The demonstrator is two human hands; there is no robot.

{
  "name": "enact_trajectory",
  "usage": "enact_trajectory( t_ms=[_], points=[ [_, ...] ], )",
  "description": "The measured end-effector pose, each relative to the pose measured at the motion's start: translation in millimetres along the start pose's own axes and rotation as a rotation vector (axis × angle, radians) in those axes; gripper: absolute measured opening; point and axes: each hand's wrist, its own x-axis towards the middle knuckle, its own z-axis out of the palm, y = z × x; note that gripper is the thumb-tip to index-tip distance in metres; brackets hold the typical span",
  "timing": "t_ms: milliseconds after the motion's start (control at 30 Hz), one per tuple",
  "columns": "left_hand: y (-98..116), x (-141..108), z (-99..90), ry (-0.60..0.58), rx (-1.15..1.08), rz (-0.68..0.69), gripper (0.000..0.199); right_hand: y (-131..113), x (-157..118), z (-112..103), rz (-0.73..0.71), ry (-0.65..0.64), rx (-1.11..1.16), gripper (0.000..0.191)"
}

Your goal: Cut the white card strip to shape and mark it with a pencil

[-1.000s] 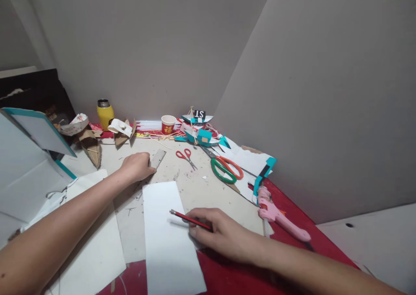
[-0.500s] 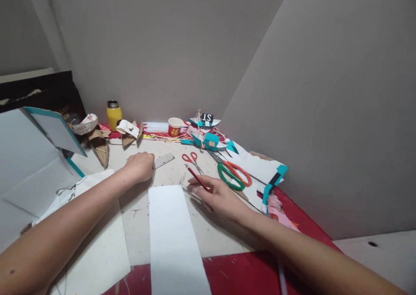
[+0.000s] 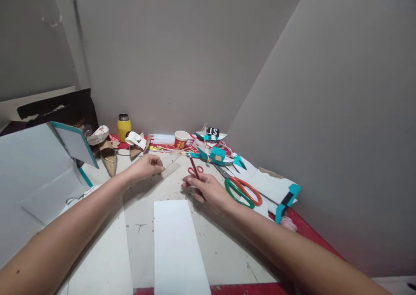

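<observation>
My left hand (image 3: 148, 165) pinches the end of a clear ruler (image 3: 171, 167), which is blurred and raised a little over the work surface. In my right hand (image 3: 204, 188) a dark red pencil (image 3: 194, 165) stands between the fingers, its top end pointing up and away. Just beyond that hand lie small red-handled scissors (image 3: 196, 170), partly hidden. A long white paper strip (image 3: 177, 243) lies flat below and between both hands.
Large scissors (image 3: 243, 190) with green and orange handles lie right of my right hand. Behind are a yellow bottle (image 3: 124, 128), a paper cup (image 3: 181, 139), thin sticks and small model boats (image 3: 216, 154). A white folded board (image 3: 42, 173) stands at left.
My left hand has taken hold of the ruler and lifted it. The pencil in my right hand is more upright. The view has shifted, so things sit lower and farther right.
</observation>
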Motion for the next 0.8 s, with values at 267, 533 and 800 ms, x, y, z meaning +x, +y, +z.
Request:
enact_trajectory(
  t_ms=[267,533,800],
  points=[
    [24.8,-12.2,18.2,-0.027,-0.369,0.177,0.043,-10.0,-7.0,3.9,-0.093,0.035,0.091,0.038],
    [45.6,-29.2,31.5,-0.179,-0.343,0.239,0.045,-14.7,-18.6,1.7,-0.11,0.065,0.163,0.037],
    [53.3,-30.1,23.1,0.255,-0.263,0.256,0.03,-32.8,-25.3,-5.5,-0.31,0.265,0.242,0.038]
  ],
)
